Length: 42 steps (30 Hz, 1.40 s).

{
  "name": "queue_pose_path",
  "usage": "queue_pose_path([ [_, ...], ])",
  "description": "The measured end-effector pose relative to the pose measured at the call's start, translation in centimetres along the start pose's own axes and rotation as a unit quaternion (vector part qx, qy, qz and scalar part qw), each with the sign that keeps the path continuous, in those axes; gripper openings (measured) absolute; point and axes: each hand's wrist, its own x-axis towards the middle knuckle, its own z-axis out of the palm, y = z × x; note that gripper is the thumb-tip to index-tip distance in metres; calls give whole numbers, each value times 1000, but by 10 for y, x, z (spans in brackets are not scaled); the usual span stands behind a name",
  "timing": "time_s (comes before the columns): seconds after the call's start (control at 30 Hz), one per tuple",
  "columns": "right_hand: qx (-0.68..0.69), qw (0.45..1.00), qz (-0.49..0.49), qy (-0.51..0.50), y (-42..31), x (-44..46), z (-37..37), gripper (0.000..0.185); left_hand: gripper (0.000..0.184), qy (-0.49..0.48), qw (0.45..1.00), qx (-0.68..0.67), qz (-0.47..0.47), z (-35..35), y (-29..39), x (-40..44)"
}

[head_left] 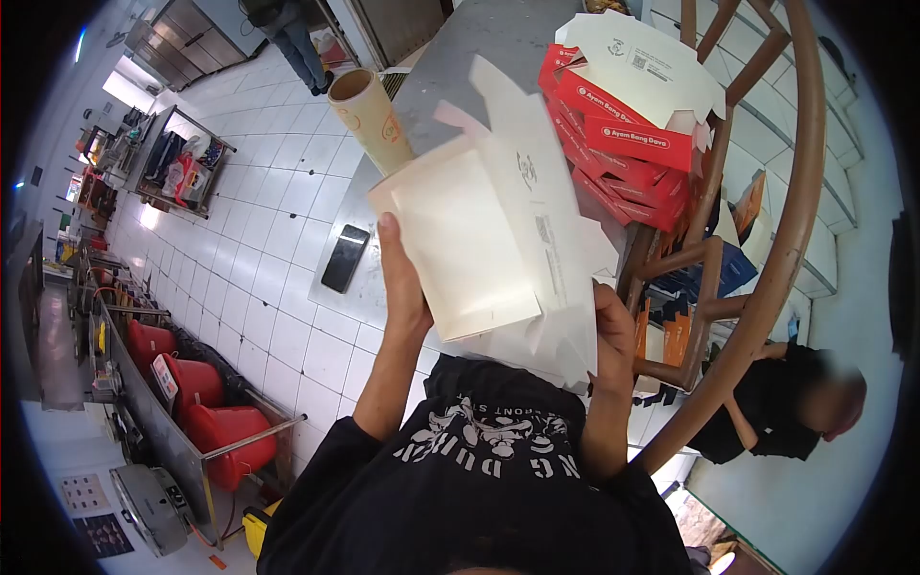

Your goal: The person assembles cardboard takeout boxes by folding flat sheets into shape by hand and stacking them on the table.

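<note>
A partly folded cardboard food box [465, 240] is held in front of my chest, its white inside facing up. Its tray walls stand up, while the printed lid panel [541, 230] spreads out to the right with loose flaps. My left hand [404, 278] is closed around the tray's left wall, thumb on the near side and the other fingers hidden beneath. At the lid's right edge, my right hand [613, 331] grips the card with bent fingers. Past the lid lies a stack of red and white boxes [628, 134] marked "Ayam Bang Dava".
A grey table [436, 67] holds a tall printed roll [364, 110] and a black phone [346, 258]. Brown metal rails [781, 230] curve along the right. A person [767, 402] is at the right; another person's legs [299, 48] show at the top. Red buckets [225, 441] stand lower left.
</note>
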Motion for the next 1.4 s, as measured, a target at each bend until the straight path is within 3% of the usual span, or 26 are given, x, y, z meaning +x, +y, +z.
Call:
queue_pose_path([
  [0.07, -15, 998, -3, 58, 14, -3, -7, 17, 64, 11, 1000, 5, 1, 5, 6, -3],
  [0.1, -202, 978, -37, 43, 20, -2, -10, 15, 64, 24, 1000, 10, 4, 6, 7, -3],
  [0.2, -349, 935, -56, 29, 30, -5, -4, 22, 64, 56, 996, 65, 34, -3, -3, 3],
  [0.27, -356, 931, -80, 22, 39, -5, -3, 25, 62, 48, 998, 46, 22, -6, -4, 3],
  [0.33, -400, 900, -124, 118, 41, -2, -2, 34, 61, 35, 999, 27, 9, -8, -3, 3],
  [0.43, -326, 932, -63, 146, 25, 9, 3, 39, 60, -33, 999, -28, -2, -4, 0, -4],
  [0.5, -310, 936, -56, 157, 29, 11, -4, 38, 57, 32, 991, -125, 41, 10, 0, -13],
  [0.53, -289, 934, -61, 200, 30, 11, -3, 37, 57, 29, 991, -126, 38, 17, -4, -17],
  [0.6, -303, 910, -87, 270, 35, 13, 0, 37, 55, 21, 994, -4, 110, 26, -11, -23],
  [0.7, -301, 895, -161, 286, 44, 14, 5, 35, 57, -6, 997, 60, 50, 23, -11, -30],
  [0.8, -329, 880, -173, 297, 42, 15, 12, 32, 56, -23, 998, 8, 53, 17, -22, -33],
  [0.87, -361, 875, -157, 283, 43, 13, 12, 30, 57, -43, 997, -12, 64, 23, -24, -38],
  [0.93, -381, 868, -170, 271, 49, 14, 12, 27, 66, -59, 979, 124, 150, 40, -24, -46],
  [1.03, -422, 849, -195, 252, 43, 16, 23, 27, 79, 5, 994, 62, 94, 35, -37, -40],
  [1.2, -441, 838, -183, 264, 47, 17, 21, 27, 77, -7, 987, 79, 140, 45, -37, -50],
  [1.4, -389, 886, -104, 231, 35, 20, 22, 27, 78, -20, 975, 123, 186, 51, -31, -49],
])
